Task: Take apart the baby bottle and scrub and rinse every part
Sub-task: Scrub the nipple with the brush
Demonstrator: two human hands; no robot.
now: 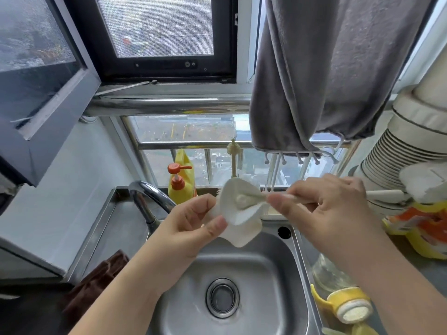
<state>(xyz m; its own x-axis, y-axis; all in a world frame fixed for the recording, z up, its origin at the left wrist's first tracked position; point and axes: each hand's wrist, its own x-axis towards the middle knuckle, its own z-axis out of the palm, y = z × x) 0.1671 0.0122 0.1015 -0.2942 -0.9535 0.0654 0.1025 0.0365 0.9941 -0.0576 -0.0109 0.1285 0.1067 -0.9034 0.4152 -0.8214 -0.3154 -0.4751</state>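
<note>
A soft teat [242, 211] is pinched by the left hand [193, 223] over the sink [300, 257] so drips fall in; a slim brush [297, 198], grasped by the right hand [321, 204], is worked inside it.

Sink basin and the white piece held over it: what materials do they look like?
Sink basin: looks like stainless steel with a brushed satin finish, grey with soft reflections. White piece: probably soft silicone or rubber, matte and off-white, since it folds and creases between the left hand and right hand; cannot be certain.
</note>
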